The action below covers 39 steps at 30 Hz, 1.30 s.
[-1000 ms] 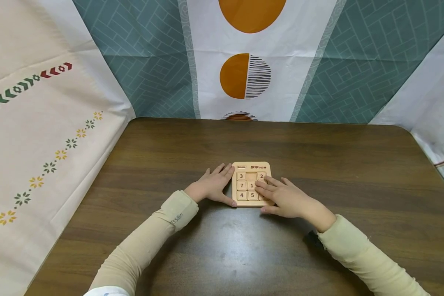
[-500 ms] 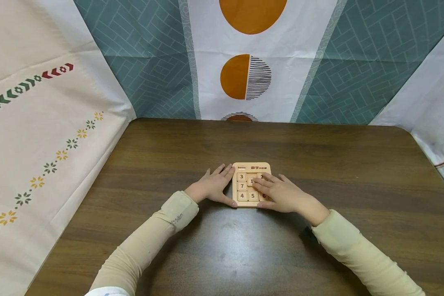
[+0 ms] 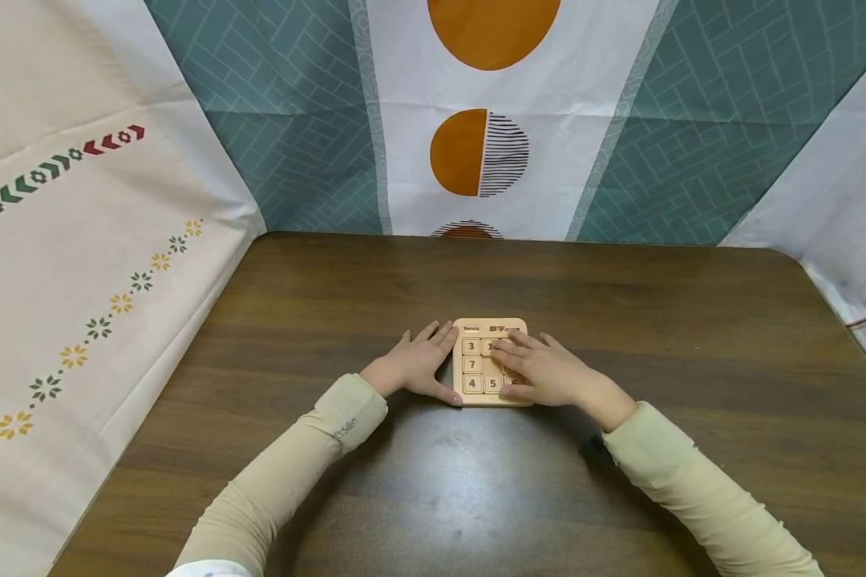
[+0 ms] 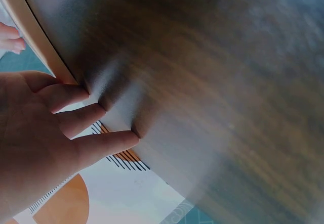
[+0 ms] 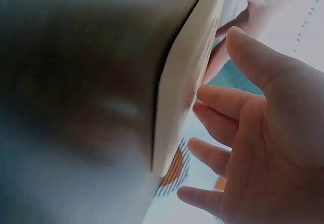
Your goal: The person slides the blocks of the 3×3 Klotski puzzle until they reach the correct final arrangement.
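A light wooden number slide puzzle (image 3: 487, 402) lies flat on the table. Its tiles 3, 7, 4 and 5 show plainly; the right column is partly covered by fingers. My left hand (image 3: 422, 363) steadies the frame's left side, fingers spread and thumb at the near left corner. Over the right half, my right hand (image 3: 547, 373) touches tile 1 (image 3: 487, 346) in the top row with nearly straight fingertips. Below that tile is a bare slot (image 3: 491, 366). In the right wrist view the puzzle's side edge (image 5: 172, 97) shows, with the fingertips along its top face.
The puzzle sits on a dark brown wooden table (image 3: 375, 280). Behind it hangs a patterned teal and white cloth (image 3: 303, 160). A white cloth with flower prints (image 3: 58, 264) drapes at the left.
Tile 1 has slid from the middle row up into the top-row gap, leaving the centre slot bare. My right hand has shifted slightly up and left; the left hand stays put.
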{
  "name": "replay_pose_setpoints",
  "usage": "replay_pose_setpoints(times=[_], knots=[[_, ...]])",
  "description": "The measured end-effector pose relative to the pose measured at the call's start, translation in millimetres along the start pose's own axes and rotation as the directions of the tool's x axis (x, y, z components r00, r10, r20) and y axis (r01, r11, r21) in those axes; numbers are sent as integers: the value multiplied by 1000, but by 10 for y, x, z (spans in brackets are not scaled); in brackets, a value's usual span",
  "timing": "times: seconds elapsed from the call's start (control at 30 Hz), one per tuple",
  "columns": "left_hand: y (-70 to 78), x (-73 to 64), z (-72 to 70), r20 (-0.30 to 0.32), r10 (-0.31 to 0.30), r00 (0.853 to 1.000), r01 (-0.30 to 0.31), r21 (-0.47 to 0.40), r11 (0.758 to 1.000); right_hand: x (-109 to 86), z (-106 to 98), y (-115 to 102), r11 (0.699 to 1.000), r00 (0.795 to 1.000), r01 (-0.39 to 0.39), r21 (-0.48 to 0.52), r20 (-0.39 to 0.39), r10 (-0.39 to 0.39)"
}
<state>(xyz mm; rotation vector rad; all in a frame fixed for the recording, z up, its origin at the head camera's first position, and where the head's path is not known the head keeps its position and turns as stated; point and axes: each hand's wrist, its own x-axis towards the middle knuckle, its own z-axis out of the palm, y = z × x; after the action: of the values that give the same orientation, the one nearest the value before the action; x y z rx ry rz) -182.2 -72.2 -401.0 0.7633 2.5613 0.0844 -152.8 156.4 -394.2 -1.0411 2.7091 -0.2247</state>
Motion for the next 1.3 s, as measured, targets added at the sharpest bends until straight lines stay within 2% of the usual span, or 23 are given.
replay_pose_setpoints(times=[0.23,0.4,1.03,1.3], knots=[[-7,3,7,2,5,1000,-5,-10,1000,13,19,-170,997,997,74,-2,7,-74],[-14,6,14,-1,6,1000,-6,-15,1000,24,42,-222,996,996,87,-4,35,-87],[-8,17,15,-5,-1,1000,1,-1,1000,-161,21,-36,996,996,85,8,-17,-85],[-11,8,19,-1,-3,1000,3,-3,1000,-87,-1,-75,995,994,97,-6,-49,-98]])
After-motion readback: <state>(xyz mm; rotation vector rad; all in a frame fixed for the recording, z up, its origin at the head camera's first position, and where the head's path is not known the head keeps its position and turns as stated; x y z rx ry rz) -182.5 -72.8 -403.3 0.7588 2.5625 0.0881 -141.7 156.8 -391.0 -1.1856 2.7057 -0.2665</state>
